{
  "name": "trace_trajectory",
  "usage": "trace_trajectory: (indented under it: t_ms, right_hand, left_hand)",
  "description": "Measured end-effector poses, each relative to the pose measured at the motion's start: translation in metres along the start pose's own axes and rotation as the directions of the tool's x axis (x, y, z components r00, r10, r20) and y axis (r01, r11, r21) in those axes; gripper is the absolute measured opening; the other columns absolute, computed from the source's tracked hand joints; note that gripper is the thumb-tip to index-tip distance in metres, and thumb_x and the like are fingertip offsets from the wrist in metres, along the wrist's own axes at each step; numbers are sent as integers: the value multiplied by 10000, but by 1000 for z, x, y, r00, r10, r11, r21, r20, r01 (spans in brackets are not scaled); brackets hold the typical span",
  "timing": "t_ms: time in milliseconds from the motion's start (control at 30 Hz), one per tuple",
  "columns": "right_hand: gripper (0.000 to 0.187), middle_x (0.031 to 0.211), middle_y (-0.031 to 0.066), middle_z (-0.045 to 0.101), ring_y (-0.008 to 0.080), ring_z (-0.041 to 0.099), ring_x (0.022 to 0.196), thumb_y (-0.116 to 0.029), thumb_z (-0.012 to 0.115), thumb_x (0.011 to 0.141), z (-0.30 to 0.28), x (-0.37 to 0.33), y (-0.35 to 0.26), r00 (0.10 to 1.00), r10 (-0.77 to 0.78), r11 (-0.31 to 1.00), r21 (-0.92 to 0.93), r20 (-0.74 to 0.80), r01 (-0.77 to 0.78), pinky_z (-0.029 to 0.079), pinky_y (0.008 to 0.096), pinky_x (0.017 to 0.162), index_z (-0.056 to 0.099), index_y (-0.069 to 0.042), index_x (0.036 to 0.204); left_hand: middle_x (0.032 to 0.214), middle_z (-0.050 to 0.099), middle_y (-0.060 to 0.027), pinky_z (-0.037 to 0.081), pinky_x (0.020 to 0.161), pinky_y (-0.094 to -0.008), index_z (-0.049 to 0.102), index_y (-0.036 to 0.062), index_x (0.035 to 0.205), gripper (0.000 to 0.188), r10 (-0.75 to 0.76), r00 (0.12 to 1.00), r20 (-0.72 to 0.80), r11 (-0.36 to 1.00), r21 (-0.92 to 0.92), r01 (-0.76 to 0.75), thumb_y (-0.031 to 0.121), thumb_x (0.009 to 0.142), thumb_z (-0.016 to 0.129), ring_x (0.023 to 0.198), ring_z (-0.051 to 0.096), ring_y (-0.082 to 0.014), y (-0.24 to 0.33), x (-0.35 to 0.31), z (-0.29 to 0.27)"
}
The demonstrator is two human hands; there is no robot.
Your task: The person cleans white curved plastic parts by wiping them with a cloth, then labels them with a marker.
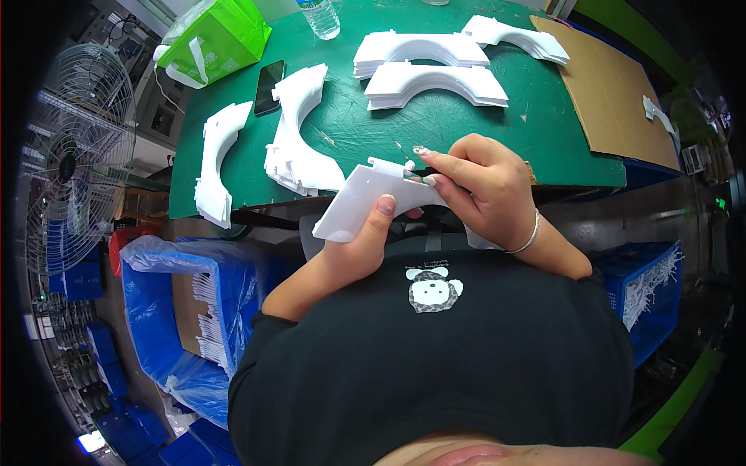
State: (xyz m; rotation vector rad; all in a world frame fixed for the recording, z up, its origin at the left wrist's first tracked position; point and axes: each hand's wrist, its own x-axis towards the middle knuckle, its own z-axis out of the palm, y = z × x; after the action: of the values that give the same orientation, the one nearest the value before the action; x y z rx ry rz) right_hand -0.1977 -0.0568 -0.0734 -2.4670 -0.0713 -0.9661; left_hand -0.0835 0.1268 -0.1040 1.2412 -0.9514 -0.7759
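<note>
My left hand (361, 233) grips a white curved plastic part (361, 194) near the table's front edge, thumb on its flat face and fingers mostly hidden behind. My right hand (486, 182) is closed on a small dark tool (422, 172), most of it covered by the fingers; its kind cannot be made out. The tool's end is at the small tabs along the part's upper edge. Close by on the table lie stacks of similar white arch-shaped parts: one stack (291, 147) left of my hands, another (435, 87) beyond them.
On the green table (334, 124) are a phone (269, 87), a green bag (217, 43), a water bottle (320, 17) and a cardboard sheet (614, 93). A blue lined crate (144, 311) with white parts stands at left, another blue crate (657, 311) at right. A fan (74, 159) stands far left.
</note>
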Motion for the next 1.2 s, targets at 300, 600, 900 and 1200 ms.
trace_trajectory:
  t_ms: [300,600,900,1200]
  right_hand:
    - [224,760,35,584,210,572,643,-143,735,804,6,0,4,999,30,997,-73,-18,-31,448,338,553,743,-101,1025]
    - [270,743,72,599,136,542,615,-15,644,825,2,-9,17,984,132,888,426,119,-171,413,271,527,734,-41,1078]
    - [258,734,77,604,159,557,592,-33,662,806,4,-8,10,988,121,922,358,94,-147,427,277,525,742,-54,1050]
    - [213,718,69,591,149,541,586,-93,650,862,4,-10,23,968,222,925,289,120,-248,416,281,530,742,-47,1049]
  left_hand:
    - [1134,636,-140,494,889,-336,521,-47,1247,343,14,998,-53,998,-56,-17,211,1043,424,983,630,-195,0,-4,2]
    - [1139,637,-165,479,932,-398,526,-62,1261,506,-16,1000,-5,999,-34,16,378,1020,462,994,637,-250,-3,-7,0]
    - [1117,643,-129,485,901,-330,545,-32,1233,340,16,999,37,999,-28,-15,212,1042,406,1006,630,-195,-5,-7,-2]
    - [987,693,-151,515,837,-336,617,-52,1163,401,82,994,69,989,114,-89,283,983,492,942,669,-232,-9,-9,-7]
